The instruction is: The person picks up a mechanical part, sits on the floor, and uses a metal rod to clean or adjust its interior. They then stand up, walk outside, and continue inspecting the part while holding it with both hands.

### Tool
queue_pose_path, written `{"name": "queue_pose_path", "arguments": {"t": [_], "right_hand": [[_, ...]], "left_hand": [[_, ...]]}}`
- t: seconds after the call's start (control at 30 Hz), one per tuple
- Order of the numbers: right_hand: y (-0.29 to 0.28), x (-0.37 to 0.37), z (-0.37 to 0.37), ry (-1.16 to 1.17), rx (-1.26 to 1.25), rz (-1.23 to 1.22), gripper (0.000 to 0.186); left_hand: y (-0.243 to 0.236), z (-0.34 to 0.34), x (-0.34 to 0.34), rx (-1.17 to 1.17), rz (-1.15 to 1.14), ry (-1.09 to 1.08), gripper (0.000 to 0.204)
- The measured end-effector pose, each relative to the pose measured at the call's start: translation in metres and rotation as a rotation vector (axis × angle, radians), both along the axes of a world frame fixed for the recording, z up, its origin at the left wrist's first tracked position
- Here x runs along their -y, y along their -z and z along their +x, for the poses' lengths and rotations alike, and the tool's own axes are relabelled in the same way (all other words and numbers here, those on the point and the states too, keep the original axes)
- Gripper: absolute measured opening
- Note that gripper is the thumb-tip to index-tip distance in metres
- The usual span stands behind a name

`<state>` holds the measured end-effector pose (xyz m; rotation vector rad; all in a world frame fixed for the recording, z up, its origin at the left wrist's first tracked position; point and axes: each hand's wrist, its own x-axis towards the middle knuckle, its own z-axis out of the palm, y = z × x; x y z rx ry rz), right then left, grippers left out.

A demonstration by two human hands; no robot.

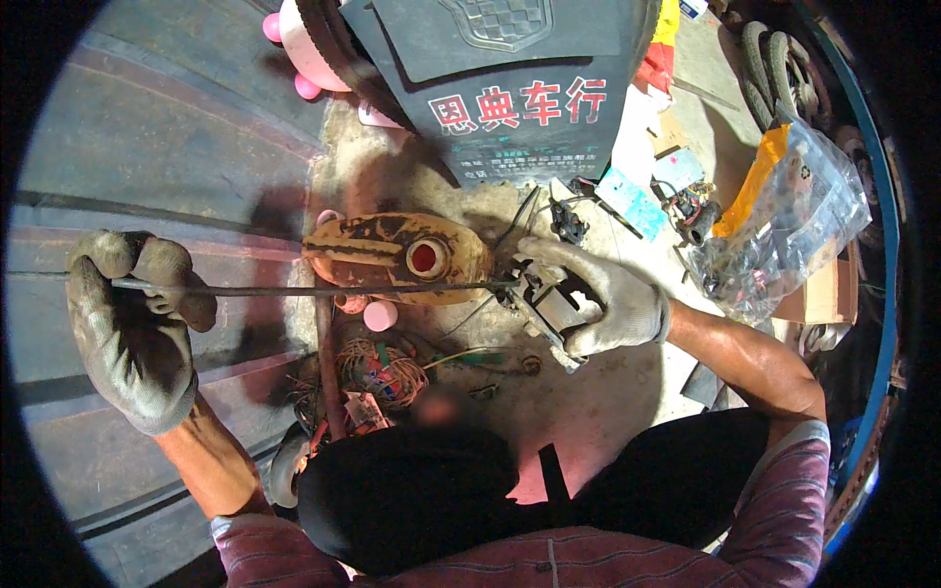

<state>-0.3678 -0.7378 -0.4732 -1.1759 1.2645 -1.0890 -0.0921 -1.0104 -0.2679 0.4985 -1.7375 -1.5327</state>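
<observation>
At the frame's left, the gloved left hand (137, 328) curls closed around a thin dark cable (343, 290) — running straight to the centre. There the gloved right hand (619, 302), half open, grips a metal part (557, 312), a yellowish container (368, 242) left of it.

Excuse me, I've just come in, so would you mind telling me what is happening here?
A person in gloves holds a long, thin dark cable in the closed left hand, while the right hand grips a metal part. The cable runs nearly straight across to that part; whether it is fastened there, I can't tell. Below it, a stained yellow container rests on the floor.
</observation>
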Motion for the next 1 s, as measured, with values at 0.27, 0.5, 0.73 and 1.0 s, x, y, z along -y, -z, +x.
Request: {"name": "queue_pose_path", "arguments": {"t": [0.27,0.5,0.73,1.0], "right_hand": [[-0.0041,0.0024,0.0005,-0.012,0.029,0.030,0.103],[-0.0027,0.0019,0.0007,-0.025,0.004,0.019,0.103],[-0.0029,0.0006,0.0021,-0.007,0.050,0.030,0.102],[-0.0049,0.0014,0.0013,-0.016,0.003,0.023,0.101]], "left_hand": [[0.0056,-0.0070,-0.0056,0.041,-0.026,-0.035,0.028],[0.0040,-0.0065,-0.0053,0.029,-0.022,-0.033,0.028],[0.0062,-0.0021,-0.0032,-0.008,-0.021,0.005,0.028],[0.0066,0.0020,-0.0022,-0.016,-0.005,0.040,0.027]]}}
